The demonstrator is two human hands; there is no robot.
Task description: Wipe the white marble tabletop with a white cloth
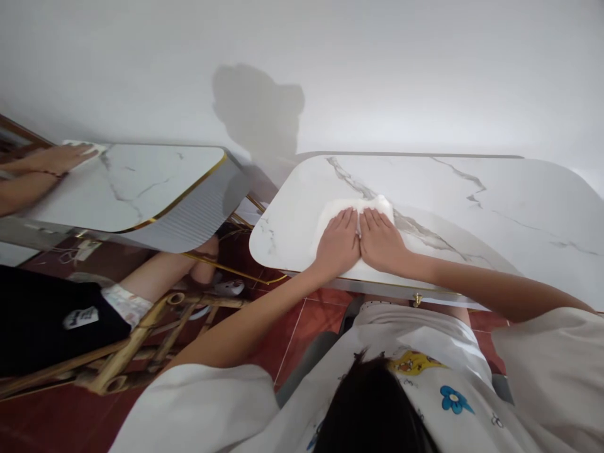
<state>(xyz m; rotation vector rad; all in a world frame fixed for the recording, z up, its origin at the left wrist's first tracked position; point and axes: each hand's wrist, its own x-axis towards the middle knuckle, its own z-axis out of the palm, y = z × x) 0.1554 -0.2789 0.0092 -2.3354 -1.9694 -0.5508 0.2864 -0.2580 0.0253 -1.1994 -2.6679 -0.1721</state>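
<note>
Both of my hands lie flat, side by side, on a white cloth spread over the marble-patterned tabletop. My left hand has its fingers stretched forward on the cloth. Beside it, my right hand presses down the same way, its thumb side close to the left one. Some of the cloth is hidden under my palms, and its far edge bunches up slightly past my right fingertips. Neither hand is wrapped around anything.
To the left stands a second marble-patterned table with gold trim. Another person's hand rests on a white cloth there. That person sits on a bamboo chair. A white wall runs behind both tables. A small gold knob sticks out below my tabletop.
</note>
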